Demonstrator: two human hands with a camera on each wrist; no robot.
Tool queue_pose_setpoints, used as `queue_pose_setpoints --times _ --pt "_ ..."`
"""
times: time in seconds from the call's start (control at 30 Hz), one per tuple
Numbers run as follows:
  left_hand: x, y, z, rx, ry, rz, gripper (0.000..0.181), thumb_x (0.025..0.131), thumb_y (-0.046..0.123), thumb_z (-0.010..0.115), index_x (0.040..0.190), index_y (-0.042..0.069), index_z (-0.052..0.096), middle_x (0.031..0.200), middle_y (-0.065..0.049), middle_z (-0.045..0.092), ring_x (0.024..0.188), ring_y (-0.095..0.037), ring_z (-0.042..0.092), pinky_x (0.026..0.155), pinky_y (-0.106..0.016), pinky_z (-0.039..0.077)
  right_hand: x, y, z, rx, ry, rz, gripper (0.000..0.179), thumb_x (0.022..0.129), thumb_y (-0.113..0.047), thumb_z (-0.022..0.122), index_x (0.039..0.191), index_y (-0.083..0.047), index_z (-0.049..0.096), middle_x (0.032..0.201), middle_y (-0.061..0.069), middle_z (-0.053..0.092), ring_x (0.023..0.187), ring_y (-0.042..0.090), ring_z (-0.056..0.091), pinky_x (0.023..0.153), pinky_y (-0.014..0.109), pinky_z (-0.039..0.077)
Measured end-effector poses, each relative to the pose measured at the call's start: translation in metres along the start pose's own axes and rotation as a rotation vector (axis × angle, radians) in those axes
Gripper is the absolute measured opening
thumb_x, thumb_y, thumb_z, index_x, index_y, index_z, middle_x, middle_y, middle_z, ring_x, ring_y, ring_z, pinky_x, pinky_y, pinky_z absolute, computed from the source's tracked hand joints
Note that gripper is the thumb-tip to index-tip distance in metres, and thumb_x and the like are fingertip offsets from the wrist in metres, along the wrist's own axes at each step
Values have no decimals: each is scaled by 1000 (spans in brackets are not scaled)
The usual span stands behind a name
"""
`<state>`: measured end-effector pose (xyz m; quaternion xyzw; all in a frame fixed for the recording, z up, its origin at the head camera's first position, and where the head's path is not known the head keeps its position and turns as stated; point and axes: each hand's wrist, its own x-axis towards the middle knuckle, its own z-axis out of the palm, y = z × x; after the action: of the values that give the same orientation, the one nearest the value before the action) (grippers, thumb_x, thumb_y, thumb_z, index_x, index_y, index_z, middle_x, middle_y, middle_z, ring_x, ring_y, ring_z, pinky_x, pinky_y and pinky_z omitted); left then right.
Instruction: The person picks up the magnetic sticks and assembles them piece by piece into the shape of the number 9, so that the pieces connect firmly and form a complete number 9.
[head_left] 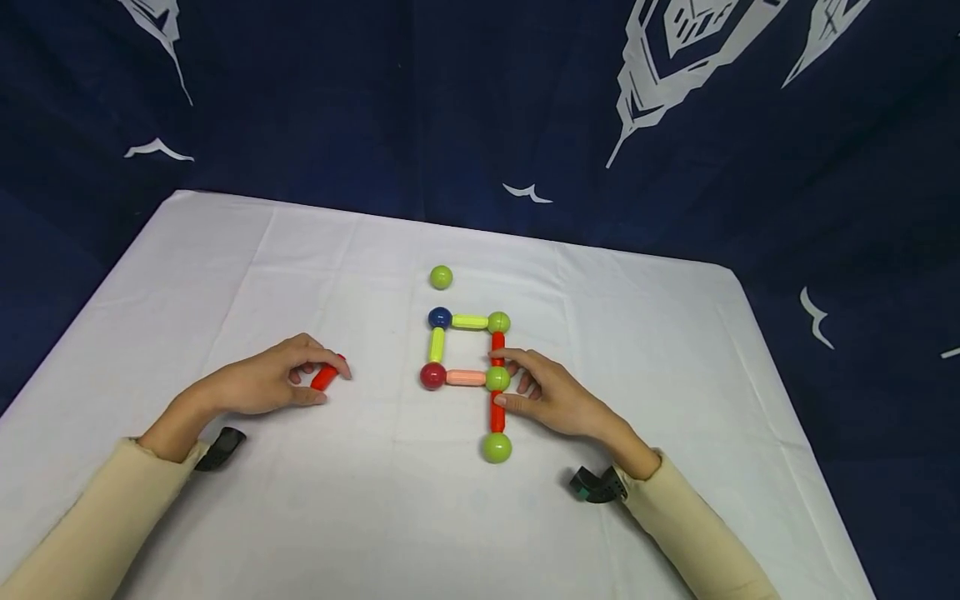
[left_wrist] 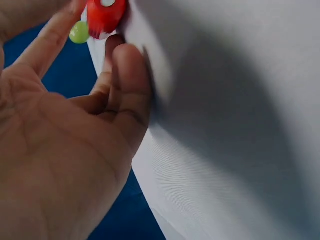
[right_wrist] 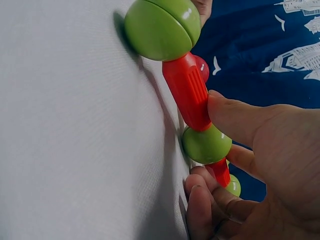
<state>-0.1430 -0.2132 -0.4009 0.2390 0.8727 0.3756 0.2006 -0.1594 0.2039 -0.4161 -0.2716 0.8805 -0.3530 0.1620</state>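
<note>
In the head view a red magnetic stick (head_left: 325, 377) lies at my left hand (head_left: 266, 375). The left thumb and index finger curve around it with no firm pinch visible; one stick end shows in the left wrist view. My right hand (head_left: 558, 396) holds the side of a stick-and-ball frame, thumb on the lower red stick (right_wrist: 186, 92) and index finger at the upper red stick (head_left: 498, 340). Between them sits a green ball (head_left: 497, 379). The frame also has yellow sticks (head_left: 470, 321), a pink stick (head_left: 466, 377), a blue ball (head_left: 440, 317) and a red ball (head_left: 432, 376).
A loose green ball (head_left: 441, 277) lies behind the frame. Another green ball (head_left: 497, 447) ends the frame's near side. A white cloth (head_left: 390, 517) covers the table, and a dark blue patterned curtain (head_left: 337, 108) hangs behind it.
</note>
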Motion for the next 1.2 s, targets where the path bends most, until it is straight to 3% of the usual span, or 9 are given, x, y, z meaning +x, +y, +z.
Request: queue_pose_setpoints --times 0.2,0.3,0.4,0.53,0.73,0.93,1.2 --pt "-1 0 15 49 142 102 36 90 -4 68 119 19 69 119 -2 62 96 -12 54 80 -23 48 -2 0 0 14 -1 -3 56 92 -25 75 142 -15 52 108 4 56 85 18 55 73 24 51" --pt "0 8 27 49 177 135 35 90 -6 67 116 18 70 116 0 66 92 -10 55 78 -23 49 -2 0 1 13 -12 0 56 92 -26 74 142 -15 51 109 4 56 86 17 55 73 24 51" --pt "4 21 40 26 139 153 30 90 -4 68 111 18 71 111 5 69 93 -9 58 80 -24 51 -1 0 1 4 -15 -3 56 92 -27 74 142 -16 51 110 3 55 86 17 55 73 24 51" --pt "16 43 56 -16 30 165 28 91 -3 66 103 22 72 107 10 70 96 -8 61 85 -26 54 -1 1 -1 -1 -5 -8 56 92 -26 74 142 -16 51 108 3 55 85 17 55 73 24 51" --pt "33 65 78 -75 -54 197 25 90 0 69 103 21 72 100 12 70 88 -6 61 80 -24 54 -1 1 0 2 0 -7 56 92 -26 74 142 -16 52 109 3 55 85 17 55 73 24 51" --pt "43 74 91 -84 -91 204 23 90 2 71 103 20 72 98 11 70 83 -5 58 76 -24 53 -1 0 1 1 1 -15 57 92 -26 75 142 -15 51 110 3 55 85 17 55 73 24 51" --pt "48 77 98 -98 -97 229 23 89 2 71 104 19 71 97 10 71 84 -3 59 77 -22 53 -1 0 -2 -9 4 -5 57 92 -27 75 142 -16 51 107 3 56 86 17 55 73 24 51"
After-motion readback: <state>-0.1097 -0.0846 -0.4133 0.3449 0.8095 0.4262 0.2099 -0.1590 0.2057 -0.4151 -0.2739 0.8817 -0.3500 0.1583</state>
